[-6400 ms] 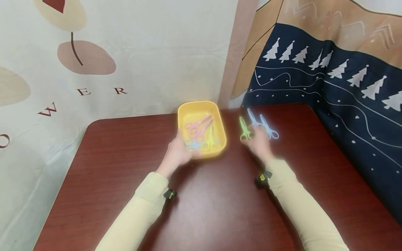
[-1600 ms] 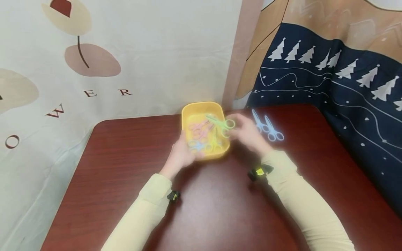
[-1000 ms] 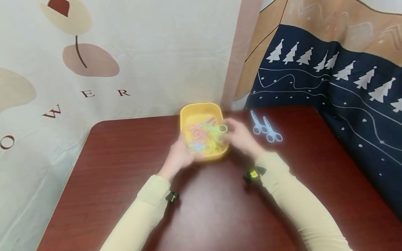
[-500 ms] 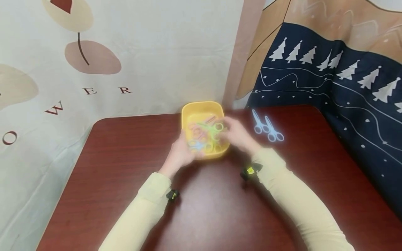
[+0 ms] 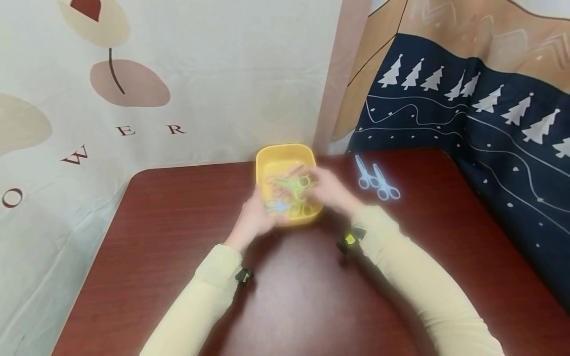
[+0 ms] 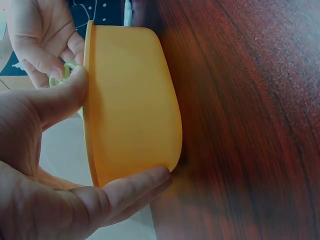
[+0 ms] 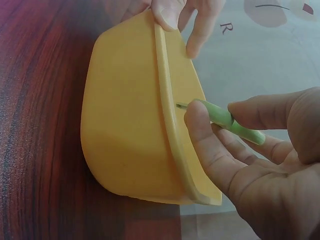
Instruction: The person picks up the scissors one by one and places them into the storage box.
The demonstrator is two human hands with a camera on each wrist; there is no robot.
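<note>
The yellow plastic bin (image 5: 285, 154) stands on the table near its back edge. My left hand (image 5: 254, 217) grips its near left corner; in the left wrist view the thumb is at the rim and the fingers lie along the bin's wall (image 6: 130, 105). Over the bin's right side, my right hand (image 5: 331, 192) pinches the handles of green scissors (image 7: 220, 116), with the blades pointing left above the opening. Pink scissors (image 5: 273, 180), yellow scissors (image 5: 295, 209) and blue scissors (image 5: 277, 204) lie inside, partly covered by the hands and the green pair.
Two pairs of light blue scissors, the left one (image 5: 364, 173) and the right one (image 5: 385, 184), lie on the dark red table (image 5: 191, 212) to the bin's right. Printed cloth (image 5: 213, 99) hangs right behind the table.
My right hand has lifted the green scissors from the table beside the blue ones and carried them left over the bin, lower and further in now. The left hand stays on the bin.
</note>
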